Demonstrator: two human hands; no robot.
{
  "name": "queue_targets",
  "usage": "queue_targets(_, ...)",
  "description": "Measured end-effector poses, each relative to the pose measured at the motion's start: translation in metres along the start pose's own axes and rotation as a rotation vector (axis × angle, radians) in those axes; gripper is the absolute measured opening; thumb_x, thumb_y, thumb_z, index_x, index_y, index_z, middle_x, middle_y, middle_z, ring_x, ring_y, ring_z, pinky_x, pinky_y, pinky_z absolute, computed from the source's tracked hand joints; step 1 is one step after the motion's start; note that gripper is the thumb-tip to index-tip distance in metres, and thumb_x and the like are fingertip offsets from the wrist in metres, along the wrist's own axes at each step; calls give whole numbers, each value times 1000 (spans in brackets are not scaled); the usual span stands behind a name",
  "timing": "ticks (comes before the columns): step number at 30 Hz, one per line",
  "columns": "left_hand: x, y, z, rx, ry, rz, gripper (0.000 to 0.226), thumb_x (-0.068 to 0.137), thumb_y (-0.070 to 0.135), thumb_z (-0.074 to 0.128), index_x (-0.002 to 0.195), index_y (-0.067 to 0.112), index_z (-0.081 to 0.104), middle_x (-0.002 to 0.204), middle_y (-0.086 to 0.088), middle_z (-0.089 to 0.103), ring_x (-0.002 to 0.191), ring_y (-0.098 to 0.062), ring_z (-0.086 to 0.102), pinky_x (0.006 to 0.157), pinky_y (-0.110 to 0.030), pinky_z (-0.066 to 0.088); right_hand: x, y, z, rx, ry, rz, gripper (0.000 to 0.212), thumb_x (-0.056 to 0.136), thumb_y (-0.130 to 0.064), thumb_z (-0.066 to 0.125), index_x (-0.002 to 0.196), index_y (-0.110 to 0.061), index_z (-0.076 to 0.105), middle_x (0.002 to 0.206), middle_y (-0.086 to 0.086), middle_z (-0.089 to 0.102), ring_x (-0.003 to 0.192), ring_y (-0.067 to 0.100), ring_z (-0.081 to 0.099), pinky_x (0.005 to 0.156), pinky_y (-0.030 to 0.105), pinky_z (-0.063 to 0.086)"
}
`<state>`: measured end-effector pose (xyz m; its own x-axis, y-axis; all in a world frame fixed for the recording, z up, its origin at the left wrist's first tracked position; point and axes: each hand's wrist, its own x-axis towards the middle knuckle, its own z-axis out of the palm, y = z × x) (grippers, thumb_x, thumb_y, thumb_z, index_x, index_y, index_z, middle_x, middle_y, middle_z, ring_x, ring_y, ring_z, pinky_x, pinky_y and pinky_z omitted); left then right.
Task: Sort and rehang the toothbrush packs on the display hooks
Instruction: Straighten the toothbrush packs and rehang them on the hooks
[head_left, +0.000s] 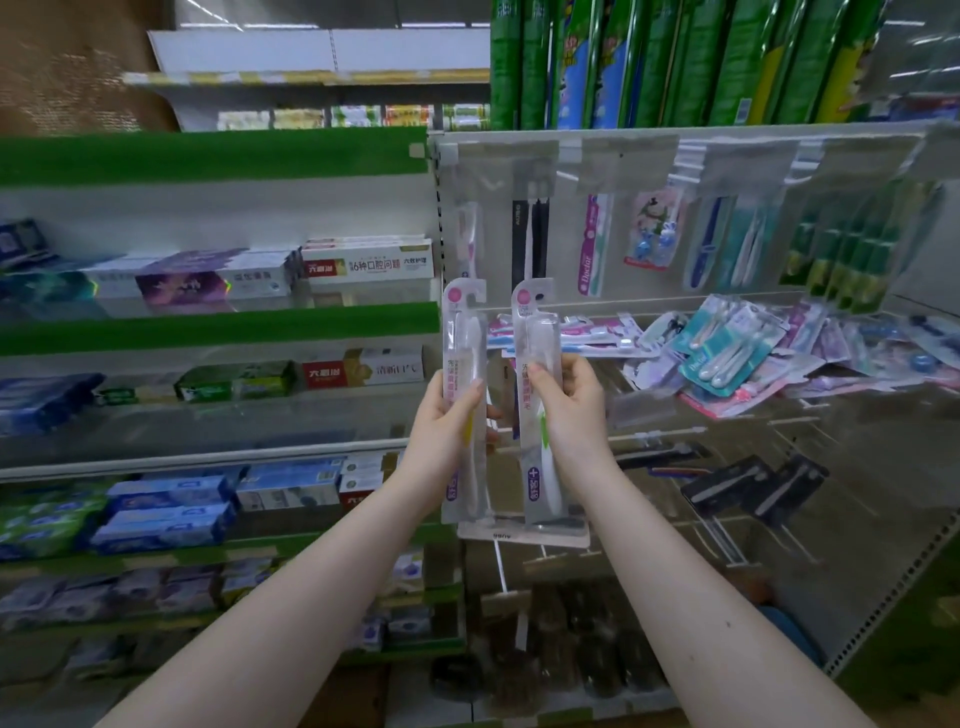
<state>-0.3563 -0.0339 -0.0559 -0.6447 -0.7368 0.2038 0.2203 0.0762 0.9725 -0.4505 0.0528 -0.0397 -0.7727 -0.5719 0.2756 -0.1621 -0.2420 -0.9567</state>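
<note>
A shop aisle seen from above the person's 2 bare forearms. Shelves of toothpaste boxes (208, 280) fill the left; a pale display panel (670, 293) fills the right. A row of hooks (685, 176) runs along the panel's top, carrying hanging toothbrush packs, among them a black pack (530, 234) and a pale pack (470, 239) at the far left. Below them, a loose pile of unsorted packs (727, 348) lies flat on a shelf, to the right of the hands. At centre, the left hand (447, 415) grips a clear pack with a yellow-handled brush (462, 338), fingers curled around its middle. Just beside it, the right hand (571, 405) grips a matching pack with a green-handled brush (537, 332) the same way. Both packs stand upright, long axis vertical, hanging holes at the top. The hooks lie above and beyond the hands, so rehanging likely means lifting and pushing forward. The left hand looks nearer the far-left hook; the right pack's top sits just under the black pack.
</note>
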Motion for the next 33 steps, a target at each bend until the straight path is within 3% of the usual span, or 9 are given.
queue_targets(4,39,7,4,-6,34,20,22,97,24,49,118,28,54,91,10,71,78,-2,69,57,-16,52,41,-2,6,34,-33,3,8,95,-26,53,102,-22,53,101,0,64,93,13,62,79,26,49)
queue_targets(7,75,15,11,-10,92,30,20,97,20,50,116,21,57,102,-5,71,87,-22,70,69,-33,58,76,-4,10,49,-60,-39,3,95,-24,53,98,-23,52,93,-4,62,85,6,61,71,20,46)
queue_targets(10,103,23,15,-24,138,51,13,96,12,50,104,17,59,99,-13,70,88,-30,69,75,-44,58,102,-7,17,16,-82,-64,11,94,-21,54,103,-15,53,85,-5,60,71,0,59,59,12,44)
queue_targets(15,126,29,16,-64,142,107,19,90,1,51,97,16,60,80,2,73,75,-17,71,61,-30,57,122,-10,30,16,-112,-172,13,92,-19,57,96,-7,54,83,7,60,74,17,58,68,29,50)
queue_targets(17,129,33,16,-84,129,107,20,87,0,52,97,15,60,81,1,72,72,-14,70,60,-28,55,125,-10,32,29,-132,-226,12,92,-16,56,93,-5,52,77,6,56,70,16,54,65,27,49)
queue_targets(22,139,42,14,-199,119,48,28,74,11,62,100,2,60,90,-15,65,69,-24,66,67,-39,53,125,-7,31,44,-127,-319,12,92,-11,55,91,0,50,68,-2,49,57,3,46,56,16,43)
queue_targets(25,144,45,13,-200,88,18,18,86,17,62,98,3,64,107,-29,62,91,-40,66,85,-50,53,124,-8,33,60,-107,-318,9,91,-7,55,84,-6,49,57,-16,46,51,-2,42,53,12,39)
queue_targets(28,147,49,12,-225,65,9,29,88,20,62,109,0,63,113,-31,62,101,-42,64,92,-53,51,122,-11,37,68,-77,-307,13,91,-6,54,80,-10,48,53,-18,45,50,-2,40,51,11,38)
queue_targets(33,146,48,10,-235,16,-1,37,89,23,61,117,-1,59,106,-25,59,97,-39,61,91,-52,49,115,-11,40,79,-19,-278,18,89,-8,57,75,-15,48,53,-17,45,48,-2,40,49,10,38)
